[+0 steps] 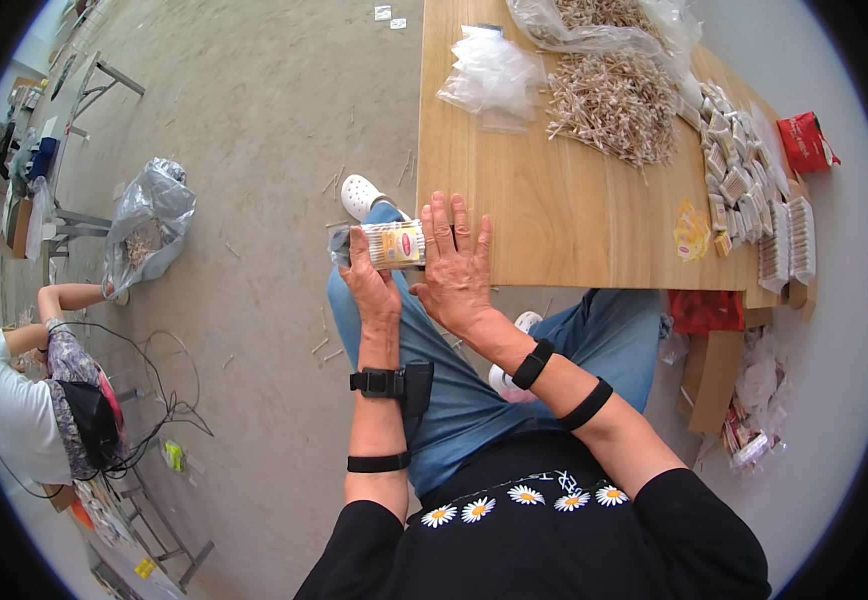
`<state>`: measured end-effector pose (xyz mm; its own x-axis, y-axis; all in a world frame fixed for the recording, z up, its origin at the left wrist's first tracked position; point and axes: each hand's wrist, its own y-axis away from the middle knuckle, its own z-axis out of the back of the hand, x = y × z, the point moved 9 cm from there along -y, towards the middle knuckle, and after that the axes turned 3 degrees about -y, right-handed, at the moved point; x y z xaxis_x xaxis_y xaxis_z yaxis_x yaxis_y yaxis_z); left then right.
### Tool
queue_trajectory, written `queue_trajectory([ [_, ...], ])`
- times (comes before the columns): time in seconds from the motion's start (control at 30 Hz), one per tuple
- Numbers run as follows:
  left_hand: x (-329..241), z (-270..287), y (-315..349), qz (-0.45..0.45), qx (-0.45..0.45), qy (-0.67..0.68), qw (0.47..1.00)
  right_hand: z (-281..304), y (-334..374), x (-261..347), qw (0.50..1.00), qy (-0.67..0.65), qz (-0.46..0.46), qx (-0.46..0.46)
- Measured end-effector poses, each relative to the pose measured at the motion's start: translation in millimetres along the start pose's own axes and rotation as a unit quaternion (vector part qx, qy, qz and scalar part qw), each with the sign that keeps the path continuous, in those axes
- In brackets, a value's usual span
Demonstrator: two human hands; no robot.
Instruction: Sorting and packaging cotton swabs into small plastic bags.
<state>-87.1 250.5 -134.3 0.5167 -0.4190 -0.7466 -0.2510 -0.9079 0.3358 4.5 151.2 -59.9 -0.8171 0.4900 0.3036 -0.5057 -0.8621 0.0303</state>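
Just off the table's left corner, above my lap, is a clear plastic pack of cotton swabs (390, 243) with a label on its front. My left hand (374, 288) grips the pack from below, its thumb along the front. Stretched out flat, the fingers of my right hand (457, 268) lie against the pack's right end, at the edge of the wooden table (554, 220). A heap of loose cotton swabs (614, 108) lies farther back on the table, partly under a large clear bag (594, 35). Left of the heap is a pile of small clear bags (494, 80).
Filled swab packs (739, 165) are stacked at the table's right, near yellow cards (692, 232) and a red packet (806, 143). Below stands a cardboard box (711, 380). At left, a person (29, 400) reaches toward a grey plastic bag (151, 215); swabs litter the floor.
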Motion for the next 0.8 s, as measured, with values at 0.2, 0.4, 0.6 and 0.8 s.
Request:
queue_trajectory([
  [0.2,0.6,6.6,-3.9,0.000,0.029,-0.020,0.999,3.9,-2.2,-7.4,0.994,0.021,0.108,0.013],
  [0.4,-0.3,2.3,-3.4,-0.003,0.027,-0.031,0.999,5.6,-5.3,-5.3,0.995,0.047,0.087,0.008],
  [0.6,-4.9,6.5,-3.5,0.043,0.011,-0.043,0.998,22.4,-2.0,-19.5,0.978,-0.136,0.160,-0.012],
  [0.8,-22.2,15.6,17.8,0.087,0.080,-0.082,0.990,101.6,-46.3,-152.1,0.972,-0.009,-0.029,-0.233],
])
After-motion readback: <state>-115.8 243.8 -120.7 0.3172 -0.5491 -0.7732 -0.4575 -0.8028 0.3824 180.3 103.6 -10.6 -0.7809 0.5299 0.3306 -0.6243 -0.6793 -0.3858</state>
